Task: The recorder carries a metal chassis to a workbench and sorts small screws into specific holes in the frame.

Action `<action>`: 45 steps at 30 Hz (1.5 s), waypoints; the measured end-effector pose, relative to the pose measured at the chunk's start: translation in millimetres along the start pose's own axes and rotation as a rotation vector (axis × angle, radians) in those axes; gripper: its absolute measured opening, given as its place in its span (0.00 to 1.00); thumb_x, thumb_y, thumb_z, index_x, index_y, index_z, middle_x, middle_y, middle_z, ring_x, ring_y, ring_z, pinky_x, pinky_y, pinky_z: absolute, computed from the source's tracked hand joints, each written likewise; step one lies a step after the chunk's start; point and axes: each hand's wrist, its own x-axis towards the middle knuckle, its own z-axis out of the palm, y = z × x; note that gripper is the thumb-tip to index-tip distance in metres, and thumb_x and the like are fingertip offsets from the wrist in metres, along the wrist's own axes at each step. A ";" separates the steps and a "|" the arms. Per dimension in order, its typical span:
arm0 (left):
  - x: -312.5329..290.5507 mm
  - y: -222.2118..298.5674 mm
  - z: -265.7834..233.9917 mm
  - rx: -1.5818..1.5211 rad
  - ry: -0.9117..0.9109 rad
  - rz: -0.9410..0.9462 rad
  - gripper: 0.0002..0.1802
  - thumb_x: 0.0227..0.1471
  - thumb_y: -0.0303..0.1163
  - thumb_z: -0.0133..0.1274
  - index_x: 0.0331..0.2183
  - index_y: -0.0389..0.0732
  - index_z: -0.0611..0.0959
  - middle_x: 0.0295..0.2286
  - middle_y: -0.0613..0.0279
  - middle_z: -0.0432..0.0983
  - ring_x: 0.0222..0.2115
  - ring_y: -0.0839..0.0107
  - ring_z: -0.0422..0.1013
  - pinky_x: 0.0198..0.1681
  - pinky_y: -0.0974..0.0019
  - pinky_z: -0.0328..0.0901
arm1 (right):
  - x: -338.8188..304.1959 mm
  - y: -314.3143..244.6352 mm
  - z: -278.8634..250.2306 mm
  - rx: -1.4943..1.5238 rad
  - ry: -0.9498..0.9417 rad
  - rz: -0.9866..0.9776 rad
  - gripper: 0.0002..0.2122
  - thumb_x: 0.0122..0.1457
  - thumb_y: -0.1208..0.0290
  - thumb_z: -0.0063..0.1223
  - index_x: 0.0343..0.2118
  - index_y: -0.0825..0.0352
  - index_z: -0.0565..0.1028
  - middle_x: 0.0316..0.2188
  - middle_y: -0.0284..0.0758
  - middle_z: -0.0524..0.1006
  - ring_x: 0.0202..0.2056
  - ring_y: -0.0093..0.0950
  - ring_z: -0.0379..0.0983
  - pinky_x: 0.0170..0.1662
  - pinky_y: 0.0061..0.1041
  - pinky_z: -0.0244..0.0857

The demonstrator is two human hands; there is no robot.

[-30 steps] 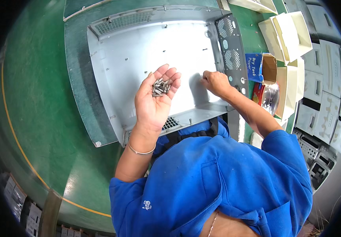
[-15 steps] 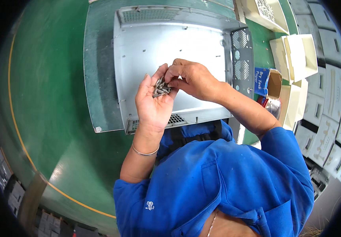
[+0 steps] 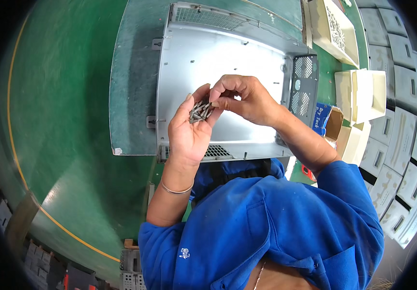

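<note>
My left hand (image 3: 189, 137) is cupped palm up around a small heap of thin grey metal pins (image 3: 199, 112), which look like short studs or standoffs. At the heap's right edge, my right hand (image 3: 249, 99) pinches with thumb and forefinger at the end of one pin. Both hands are over a shallow open sheet-metal case (image 3: 179, 79), whose bright floor carries several short upright studs. Perforated vents (image 3: 301, 67) show in its right side panel, and mesh grilles in its far and near walls. My fingers partly hide the heap.
The case lies on a teal-topped bench (image 3: 131, 92). On its right are a cream bin (image 3: 320, 26) with many small metal parts, more cream bins (image 3: 344, 89) and an open blue cardboard box (image 3: 319, 118). White cartons (image 3: 381, 128) are stacked beyond. Green floor (image 3: 63, 121) extends left.
The case and bench now appear farther right and slightly turned in the view. My hands stay together over the case; the right fingertips have shifted slightly at the heap's edge.
</note>
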 end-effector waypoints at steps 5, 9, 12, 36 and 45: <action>0.2 0.8 -11.7 -0.024 0.013 -0.020 0.14 0.52 0.32 0.39 0.35 0.32 0.73 0.31 0.53 0.71 0.32 0.64 0.69 0.39 0.62 0.65 | 18.8 12.7 -9.3 0.013 0.166 -0.117 0.03 0.49 0.83 0.46 0.26 0.70 0.72 0.26 0.30 0.72 0.28 0.18 0.68 0.34 0.17 0.64; -8.2 1.7 -10.3 0.010 0.043 -0.049 0.12 0.51 0.32 0.40 0.32 0.34 0.75 0.28 0.54 0.73 0.30 0.64 0.69 0.37 0.63 0.65 | 60.8 49.2 -19.7 -0.351 0.330 -0.186 0.08 0.45 0.84 0.46 0.29 0.68 0.72 0.27 0.33 0.71 0.27 0.24 0.68 0.31 0.20 0.63; -10.8 4.7 -14.8 0.021 0.035 -0.018 0.12 0.51 0.32 0.40 0.32 0.34 0.75 0.28 0.54 0.73 0.30 0.64 0.69 0.37 0.64 0.65 | 79.4 64.7 -14.3 -0.573 0.316 -0.228 0.09 0.45 0.83 0.47 0.31 0.67 0.70 0.27 0.33 0.72 0.27 0.26 0.68 0.32 0.21 0.64; -29.7 15.5 -20.0 0.160 -0.103 0.158 0.13 0.53 0.31 0.36 0.29 0.33 0.73 0.25 0.53 0.71 0.27 0.66 0.69 0.31 0.65 0.64 | 120.7 84.8 -11.4 -0.683 0.418 -0.276 0.05 0.46 0.78 0.49 0.28 0.67 0.71 0.25 0.36 0.72 0.26 0.30 0.71 0.30 0.24 0.66; -28.1 15.4 -28.5 0.293 -0.188 0.177 0.13 0.53 0.33 0.35 0.27 0.34 0.71 0.25 0.51 0.68 0.25 0.64 0.66 0.29 0.64 0.63 | 183.9 88.7 -6.9 -0.831 0.734 -0.421 0.04 0.44 0.77 0.46 0.21 0.59 0.70 0.23 0.30 0.72 0.24 0.33 0.70 0.26 0.28 0.64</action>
